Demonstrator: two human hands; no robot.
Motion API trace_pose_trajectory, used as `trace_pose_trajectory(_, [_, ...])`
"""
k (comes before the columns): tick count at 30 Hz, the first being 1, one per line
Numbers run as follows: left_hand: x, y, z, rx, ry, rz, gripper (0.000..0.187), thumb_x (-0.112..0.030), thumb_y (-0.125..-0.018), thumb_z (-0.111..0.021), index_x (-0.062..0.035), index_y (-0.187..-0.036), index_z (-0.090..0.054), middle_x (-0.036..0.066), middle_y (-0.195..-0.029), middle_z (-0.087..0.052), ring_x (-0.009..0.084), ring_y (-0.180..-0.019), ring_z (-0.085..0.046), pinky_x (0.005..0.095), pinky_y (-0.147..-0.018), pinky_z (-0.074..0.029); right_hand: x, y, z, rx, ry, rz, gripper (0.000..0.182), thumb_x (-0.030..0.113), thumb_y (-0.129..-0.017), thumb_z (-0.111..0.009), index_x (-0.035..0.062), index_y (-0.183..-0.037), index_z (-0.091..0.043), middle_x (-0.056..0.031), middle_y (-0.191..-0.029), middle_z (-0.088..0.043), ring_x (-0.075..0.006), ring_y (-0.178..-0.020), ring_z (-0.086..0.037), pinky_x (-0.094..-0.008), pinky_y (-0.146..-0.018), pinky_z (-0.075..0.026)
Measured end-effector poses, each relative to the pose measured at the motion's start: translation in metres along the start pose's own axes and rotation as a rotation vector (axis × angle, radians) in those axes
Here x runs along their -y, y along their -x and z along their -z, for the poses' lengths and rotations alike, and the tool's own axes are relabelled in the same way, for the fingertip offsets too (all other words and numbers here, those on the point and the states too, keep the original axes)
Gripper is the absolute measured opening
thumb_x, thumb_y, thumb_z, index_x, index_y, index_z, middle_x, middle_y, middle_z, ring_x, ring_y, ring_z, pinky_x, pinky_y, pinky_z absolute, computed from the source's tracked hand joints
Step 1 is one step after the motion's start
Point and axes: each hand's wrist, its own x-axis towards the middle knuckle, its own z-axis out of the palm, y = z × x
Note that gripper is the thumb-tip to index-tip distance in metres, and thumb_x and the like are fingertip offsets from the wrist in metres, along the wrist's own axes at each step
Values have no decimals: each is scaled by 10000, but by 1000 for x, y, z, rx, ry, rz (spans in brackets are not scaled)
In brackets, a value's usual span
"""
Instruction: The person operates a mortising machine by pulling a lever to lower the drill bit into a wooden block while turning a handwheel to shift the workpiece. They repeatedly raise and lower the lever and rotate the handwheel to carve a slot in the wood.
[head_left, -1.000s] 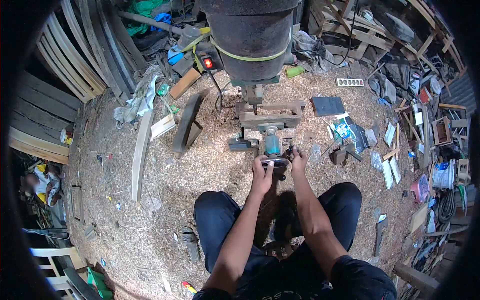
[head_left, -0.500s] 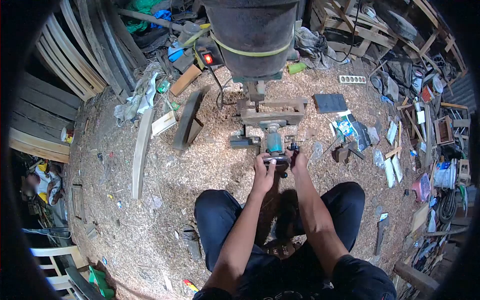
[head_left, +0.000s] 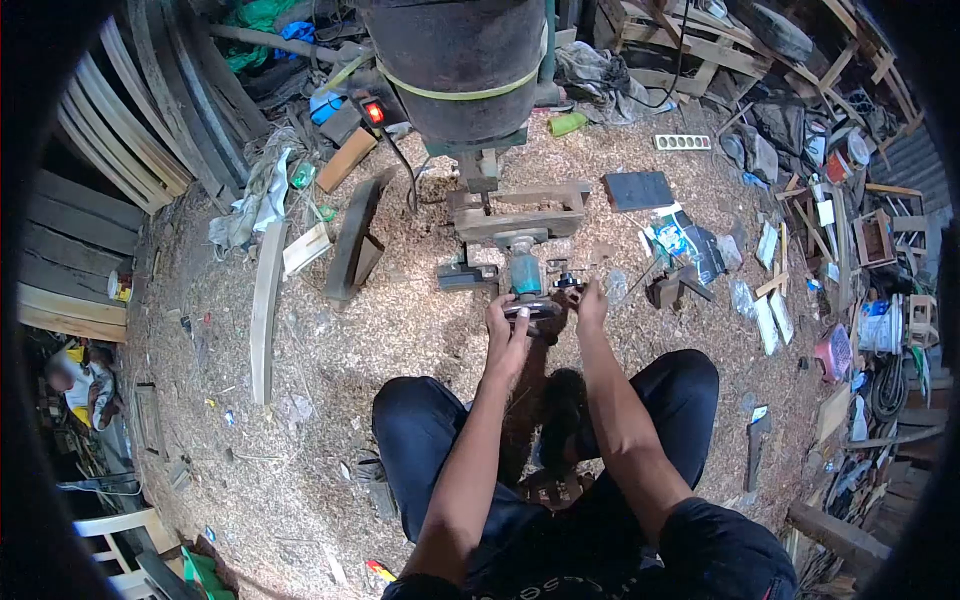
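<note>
My left hand (head_left: 508, 335) is closed on the rim of a round handwheel (head_left: 535, 308) at the near end of a machine. My right hand (head_left: 590, 304) is closed at a small dark knob (head_left: 568, 282) to the right of the wheel. Beyond them a green machine part (head_left: 525, 272) leads to a wooden frame (head_left: 520, 213) held on the machine. A tool tip under the large dark motor housing (head_left: 455, 75) reaches down at the frame's left end.
Wood shavings cover the ground. A dark beam (head_left: 358, 235), a long pale board (head_left: 267, 310) and a black flat block (head_left: 638, 191) lie around the machine. A power strip (head_left: 682, 142) is at the back right. Another person (head_left: 88, 385) is at the far left.
The view has shifted, so the machine appears further left. My right hand has drawn slightly away from the wheel, and the dark knob shows more clearly.
</note>
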Motion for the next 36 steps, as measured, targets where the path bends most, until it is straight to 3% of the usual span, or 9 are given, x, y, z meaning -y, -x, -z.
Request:
trace_pose_trajectory(4, [0, 0, -2, -19, -12, -42, 441, -243, -989, -540, -8, -1329, -386, 215, -1285, -412, 331, -1222, -431, 417, -1086, -314, -13, 27, -13, 12, 351, 506, 451, 391, -990, -565, -46, -1104, -583, -46, -776, -599, -117, -720, -592, -274, -629, -495])
trace_pose_trajectory(9, [0, 2, 2, -10, -70, -50, 447, -279, -994, -532, -4, -1316, -387, 219, -1275, -418, 334, -1213, -435, 426, -1074, -321, 10, 24, -19, 116, -194, -405, 622, 529, -981, -493, -70, -1126, -577, -132, -818, -649, -249, -772, -685, -320, -686, -570])
trace_pose_trajectory(12, [1, 0, -1, -12, -48, -70, 451, -298, -994, -530, 1, -1302, -391, 221, -1263, -424, 336, -1210, -436, 429, -1069, -323, 7, 13, -14, -9, 43, -201, 600, 510, -969, -536, -71, -1114, -578, -155, -852, -661, -276, -712, -667, -379, -681, -570])
trace_pose_trajectory(16, [1, 2, 0, -25, -46, -72, 449, -292, -991, -537, 3, -1300, -397, 221, -1250, -434, 338, -1198, -444, 428, -1067, -325, -10, 24, -14, -74, 773, 580, 409, 419, -946, -620, 12, -983, -598, -107, -767, -617, -216, -658, -630, -372, -641, -547])
trace_pose_trajectory(21, [6, 0, 1, -13, -41, -80, 449, -271, -984, -552, 6, -1303, -401, 221, -1253, -435, 337, -1197, -449, 425, -1070, -324, 6, 4, -21, 119, -281, -550, 444, 456, -1031, -397, 57, -895, -535, -56, -660, -535, -194, -568, -510, -338, -586, -478])
trace_pose_trajectory(25, [1, 2, -1, -48, -92, -96, 449, -266, -987, -550, 4, -1311, -397, 218, -1257, -435, 333, -1211, -446, 422, -1071, -329, 5, 17, -20, -181, 375, 206, 361, 377, -982, -571, 22, -930, -611, -71, -753, -610, -192, -706, -612, -335, -612, -499])
trace_pose_trajectory(29, [28, -5, -3, 35, 34, -18, 434, -267, -1011, -499, -28, -1347, -362, 163, -1274, -402, 266, -1226, -410, 386, -1087, -305, 0, 26, -7, 75, 765, 756, 479, 429, -975, -559, -40, -1034, -640, -126, -949, -658, -204, -831, -668, -317, -649, -523])
trace_pose_trajectory(33, [10, 0, 1, 20, 15, 10, 492, -350, -995, -529, -34, -1346, -391, 221, -1319, -411, 352, -1253, -408, 430, -1100, -294, 0, 21, -4, 189, 21, -174, 554, 494, -1027, -396, -1, -1038, -644, -96, -848, -685, -181, -763, -660, -279, -647, -487])
trace_pose_trajectory(36, [7, -1, 4, 51, 1, 35, 494, -351, -995, -529, -35, -1347, -389, 220, -1337, -392, 350, -1252, -408, 428, -1103, -291, 14, 22, -12, 149, 45, -278, 555, 483, -1027, -408, -21, -1037, -641, -105, -892, -691, -172, -749, -646, -293, -673, -491])
